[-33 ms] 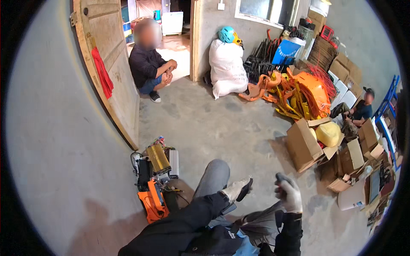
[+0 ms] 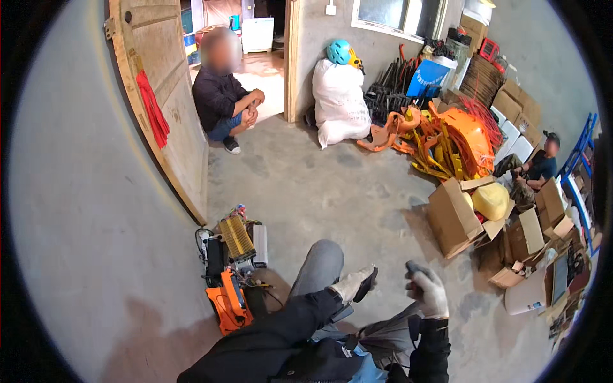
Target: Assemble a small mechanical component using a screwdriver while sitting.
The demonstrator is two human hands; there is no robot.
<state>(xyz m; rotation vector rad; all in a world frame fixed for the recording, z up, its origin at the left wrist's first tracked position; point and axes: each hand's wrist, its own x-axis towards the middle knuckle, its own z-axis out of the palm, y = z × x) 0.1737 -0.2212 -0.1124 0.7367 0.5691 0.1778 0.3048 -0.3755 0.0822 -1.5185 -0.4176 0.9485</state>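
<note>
A worker in dark sleeves (image 2: 262,338) bends to handwork above a concrete floor (image 2: 281,185), two gloved hands apart at lower centre of the frame. The left hand (image 2: 347,287) reaches out just beside a grey-trousered knee (image 2: 324,256), a dark flat piece (image 2: 366,285) showing at its fingers; the right hand (image 2: 431,295), raised farther right, has its fingers bent, with a dark patch (image 2: 416,268) near their tips. From this angle the dark shapes could be held things or glove coating, so what each hand grips, and how wide it stands, cannot be told.

The step in hand appears to be close handling at the dark flat piece, the hands not touching; working on it with both would call for bringing the right hand leftward, fingertips lined up.

At lower left, a gold metal box (image 2: 237,239) stands near an orange unit (image 2: 221,311). A crouching person (image 2: 216,96) looks on from upper left; a cardboard box (image 2: 449,218) sits at right.
</note>
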